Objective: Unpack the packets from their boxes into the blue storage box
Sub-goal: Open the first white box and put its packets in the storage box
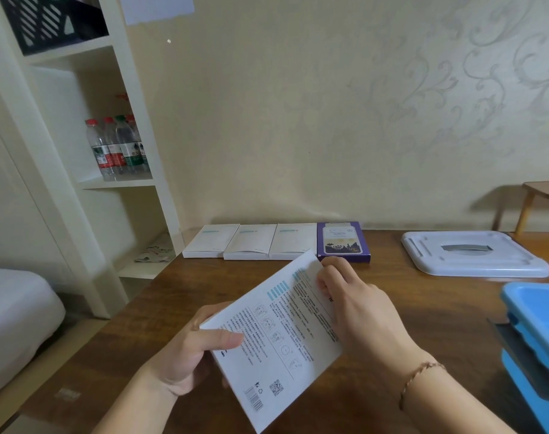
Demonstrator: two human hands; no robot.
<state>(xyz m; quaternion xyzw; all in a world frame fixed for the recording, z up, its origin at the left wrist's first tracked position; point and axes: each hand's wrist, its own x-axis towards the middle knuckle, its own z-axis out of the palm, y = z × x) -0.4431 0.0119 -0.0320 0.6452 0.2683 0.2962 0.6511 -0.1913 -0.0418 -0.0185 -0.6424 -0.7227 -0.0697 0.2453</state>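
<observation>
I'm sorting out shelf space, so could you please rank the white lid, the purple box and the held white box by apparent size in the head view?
1. Held white box, though it is nearest the camera, so its true size is unsure.
2. White lid.
3. Purple box.

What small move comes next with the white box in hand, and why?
Probably pull open the top flap. The left hand grips the white box at its lower side, the right hand pinches its upper corner, and no packet is out yet. The blue storage box waits at right.
</observation>
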